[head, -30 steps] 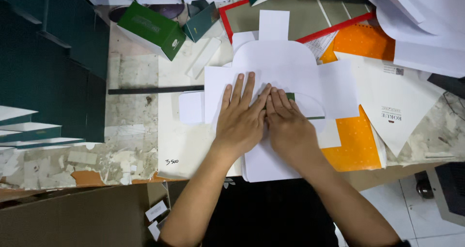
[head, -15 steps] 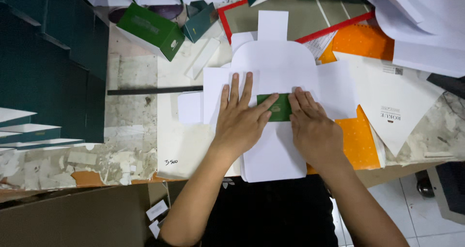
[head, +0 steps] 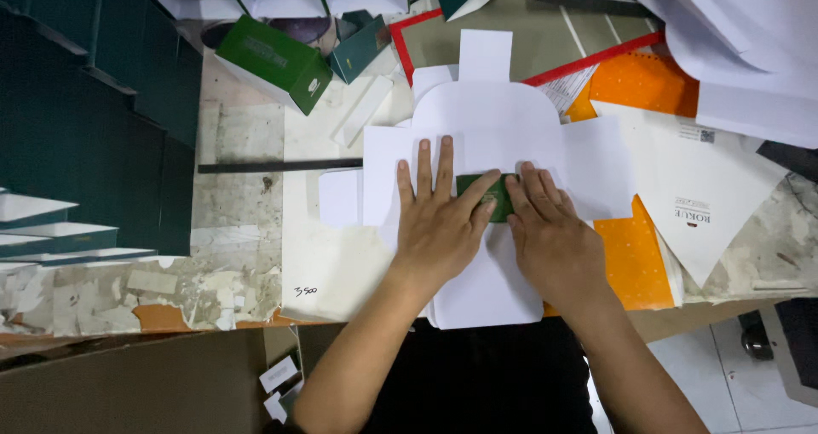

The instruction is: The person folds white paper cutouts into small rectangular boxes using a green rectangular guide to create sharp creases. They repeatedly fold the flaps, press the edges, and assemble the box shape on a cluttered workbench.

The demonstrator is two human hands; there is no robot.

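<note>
1. Both hands are down flat on a white die-cut card blank (head: 503,127) spread out on the worktable (head: 247,144). The blank has a rounded top with a small tab sticking up, plus side flaps going left and right.
2. The left hand (head: 439,225) lies palm down with fingers spread and straight, pressing on the blank. It isn't closed around anything, just flat pressure.
3. The right hand (head: 554,238) is the same deal: open, palm down, fingers pointing up-left, with the fingertips landing on a small dark green folded piece (head: 484,194).
4. That green piece sits right in the middle of the blank, between the two hands. The left index finger and thumb touch its left end, and the right fingers touch its right end (most of it is covered, so I can't tell its full shape).
5. How far along? My read is that it's early-to-mid: the green bit looks placed and is being pressed down, but every flap on the white blank lies flat, and nothing is folded up into a box shape yet.
6. Around it: a green carton (head: 277,63) lies on its side at upper left, a smaller teal box (head: 358,42) sits just beside it, orange sheets (head: 635,259) lie under the blank's right side, and there's a stack of dark green board (head: 77,119) far left.
7. More white sheets (head: 741,51) are piled at top right, well apart from the hands.
</note>
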